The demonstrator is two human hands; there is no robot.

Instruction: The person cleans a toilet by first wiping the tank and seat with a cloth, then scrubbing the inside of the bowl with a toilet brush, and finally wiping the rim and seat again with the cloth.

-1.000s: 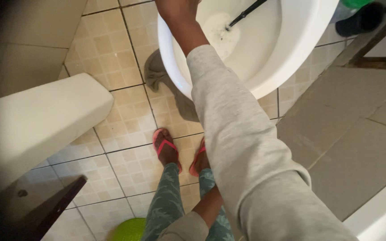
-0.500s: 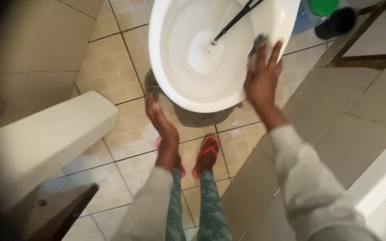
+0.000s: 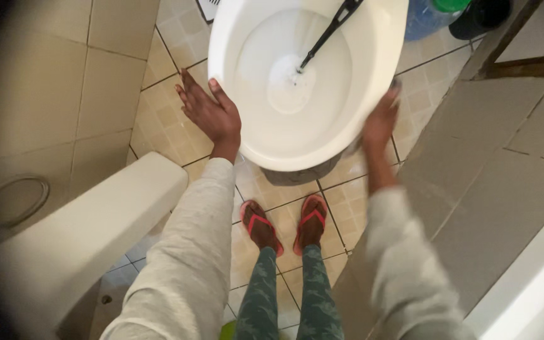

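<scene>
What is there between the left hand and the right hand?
In the head view, the white toilet bowl lies between the left hand and the right hand. A black brush stands in its water.

The white toilet bowl [image 3: 373, 94] stands on the tiled floor, oval and glossy, seen from above with a little water pooled at its bottom. A black toilet brush [image 3: 325, 34] leans inside it, handle slanting up right, head at the water.
</scene>
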